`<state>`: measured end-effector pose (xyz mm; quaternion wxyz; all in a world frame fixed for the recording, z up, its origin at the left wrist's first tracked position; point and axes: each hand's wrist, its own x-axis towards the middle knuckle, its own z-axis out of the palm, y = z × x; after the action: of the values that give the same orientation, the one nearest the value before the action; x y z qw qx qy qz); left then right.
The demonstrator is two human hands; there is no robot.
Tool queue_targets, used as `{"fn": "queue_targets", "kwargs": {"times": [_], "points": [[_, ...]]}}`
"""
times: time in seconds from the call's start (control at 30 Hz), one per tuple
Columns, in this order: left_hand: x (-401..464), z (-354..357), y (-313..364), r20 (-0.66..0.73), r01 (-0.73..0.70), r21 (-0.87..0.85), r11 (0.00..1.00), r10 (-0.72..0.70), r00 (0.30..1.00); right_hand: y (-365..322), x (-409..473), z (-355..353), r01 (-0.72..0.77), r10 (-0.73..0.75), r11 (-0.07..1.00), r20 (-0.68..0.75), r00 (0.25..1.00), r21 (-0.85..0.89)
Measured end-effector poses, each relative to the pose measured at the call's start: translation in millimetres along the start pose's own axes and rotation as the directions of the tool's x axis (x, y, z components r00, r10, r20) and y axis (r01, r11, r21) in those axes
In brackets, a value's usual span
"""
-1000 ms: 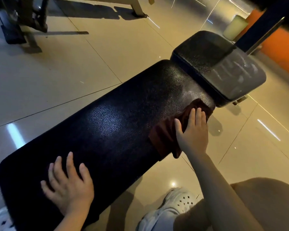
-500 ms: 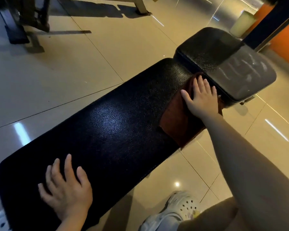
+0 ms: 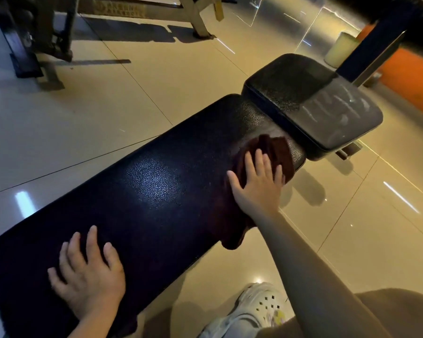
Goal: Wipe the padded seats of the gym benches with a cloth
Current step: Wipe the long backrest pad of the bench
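Observation:
A long black padded bench pad (image 3: 142,191) runs from lower left to upper right. A smaller black seat pad (image 3: 313,103) adjoins its far end, with pale streaks on its right half. A dark brown cloth (image 3: 271,147) lies on the long pad near the seat pad, and its near end hangs over the pad's right edge. My right hand (image 3: 259,186) presses flat on the cloth with straight, spread fingers. Resting flat on the near end of the long pad is my left hand (image 3: 88,279), fingers spread.
Glossy beige floor tiles (image 3: 108,98) surround the bench. A dark machine frame (image 3: 34,37) stands at the upper left and a beige frame leg (image 3: 198,18) at the top. A dark upright post (image 3: 376,42) rises behind the seat pad. My white shoe (image 3: 257,311) is beside the bench.
My right hand slid the cloth to the seat pad and has now drawn it back toward me along the long pad. My left hand stayed in place.

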<state>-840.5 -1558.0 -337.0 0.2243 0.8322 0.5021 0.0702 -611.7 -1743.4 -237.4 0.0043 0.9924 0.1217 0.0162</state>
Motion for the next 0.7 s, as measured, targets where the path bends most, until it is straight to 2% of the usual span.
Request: {"fn": "queue_targets", "kwargs": {"times": [0.07,0.23,0.33,0.5,0.7], "points": [[3,1,1,0.017,0.027,-0.012,1.000,-0.027,0.999,27,19,-8,-0.101,0.100,0.995,-0.029,0.995,-0.025],[8,0,12,0.066,0.092,-0.031,0.995,-0.090,0.994,55,79,-22,-0.124,0.117,0.987,-0.069,0.991,-0.107],[7,2,8,0.049,0.071,-0.002,0.997,-0.071,0.996,55,98,-22,-0.160,0.154,0.982,-0.072,0.985,-0.099],[9,2,9,0.080,0.100,-0.015,0.995,-0.099,0.992,39,80,-16,-0.148,0.139,0.984,-0.092,0.986,-0.099],[7,4,7,0.003,0.063,-0.022,0.998,-0.063,0.998,-10,12,10,-0.018,0.011,0.998,-0.127,0.992,-0.052]]}}
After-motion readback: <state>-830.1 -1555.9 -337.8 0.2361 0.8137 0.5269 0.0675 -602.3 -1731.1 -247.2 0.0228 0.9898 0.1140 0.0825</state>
